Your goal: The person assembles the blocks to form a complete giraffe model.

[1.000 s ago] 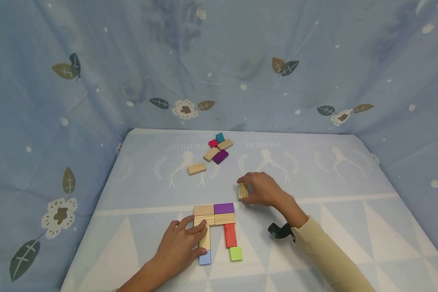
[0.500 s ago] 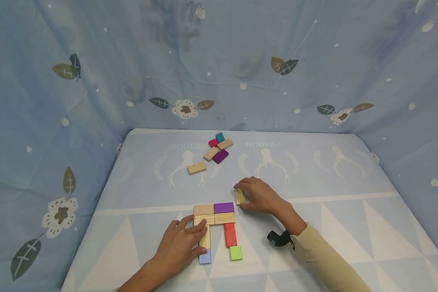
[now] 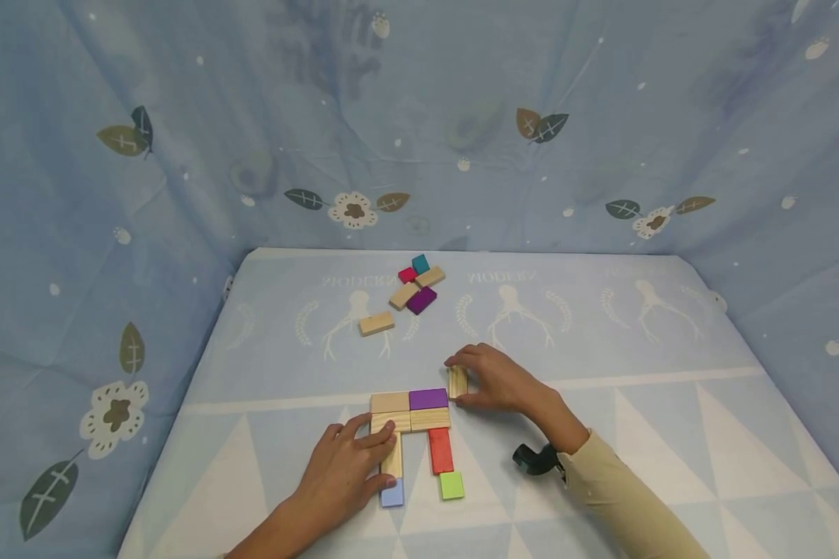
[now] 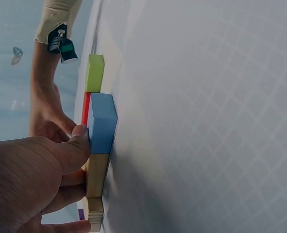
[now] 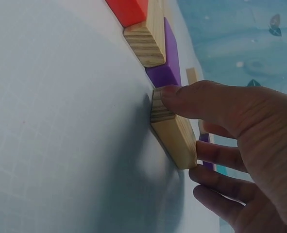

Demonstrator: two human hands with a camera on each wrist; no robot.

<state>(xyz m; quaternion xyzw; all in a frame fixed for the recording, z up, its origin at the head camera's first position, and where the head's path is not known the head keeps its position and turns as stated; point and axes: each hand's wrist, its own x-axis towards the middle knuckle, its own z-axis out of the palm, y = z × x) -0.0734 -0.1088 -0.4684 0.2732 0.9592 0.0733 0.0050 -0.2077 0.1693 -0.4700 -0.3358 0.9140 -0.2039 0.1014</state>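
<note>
1. One plain wood block point(image 3: 457, 383) is pinched by the right hand point(image 3: 498, 379), thumb at one end, fingers at the other, just beside the purple block point(image 3: 428, 399), touching or not can't really be told
2. The left hand point(image 3: 341, 468) is laid with fingers spread apart, thumb on the blue block point(image 3: 392, 495)
3. The red block point(image 3: 440, 450) is met by the green block point(image 3: 451, 486) at its near end
4. Some loose blocks point(image 3: 404, 296) are scattered further back

Left fingers point(image 3: 379, 437) partly hide wooden block point(image 3: 395, 463)
</note>
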